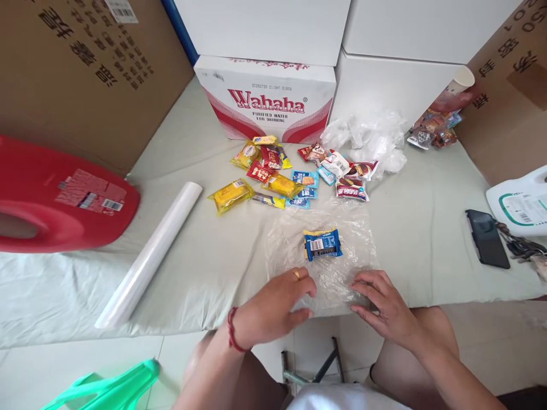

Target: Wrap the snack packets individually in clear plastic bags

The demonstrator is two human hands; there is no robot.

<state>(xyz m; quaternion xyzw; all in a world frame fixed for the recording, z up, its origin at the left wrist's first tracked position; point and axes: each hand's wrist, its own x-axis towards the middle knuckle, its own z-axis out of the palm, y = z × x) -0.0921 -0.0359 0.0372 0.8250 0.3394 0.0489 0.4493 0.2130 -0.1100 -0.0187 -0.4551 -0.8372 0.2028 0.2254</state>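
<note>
Clear film is spread as a sheet (359, 245) at the near edge of the table (205, 267), right of the roll (149, 253). The left hand (273, 307) is laid on the sheet's near left corner, fingers bent; whether film is pinched cannot be told. Only one blue packet (322, 244) is set on the sheet, apparently with no fold over it yet, while the packet pile (290, 171) lies loose beyond. The blue packet lies flat, long axis left to right, barcode up. The right hand (384, 304) is pressed down, fingers spread.
</note>
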